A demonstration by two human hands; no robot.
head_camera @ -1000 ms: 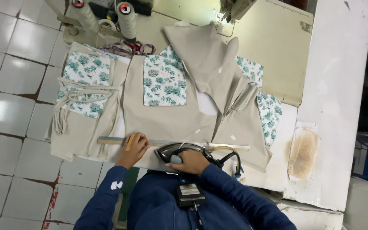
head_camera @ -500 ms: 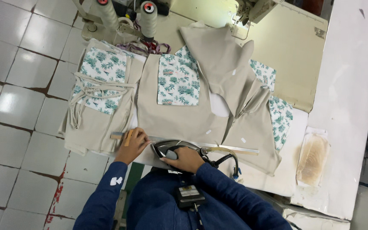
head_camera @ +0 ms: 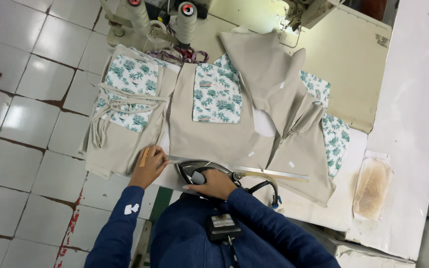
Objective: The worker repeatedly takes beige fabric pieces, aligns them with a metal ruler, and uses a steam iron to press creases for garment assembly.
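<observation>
Head camera looks straight down: the right hand is clenched around the handle of a dark iron, which sits on the near edge of a beige garment. Left hand presses flat on the fabric's left hem, fingers spread and grasping nothing, beside a small wooden stick. A long metal ruler lies along the hem. Floral-patched pieces are stacked at left on the table.

We count two thread cones at twelve o'clock, one iron, one metal ruler, two hands.
</observation>
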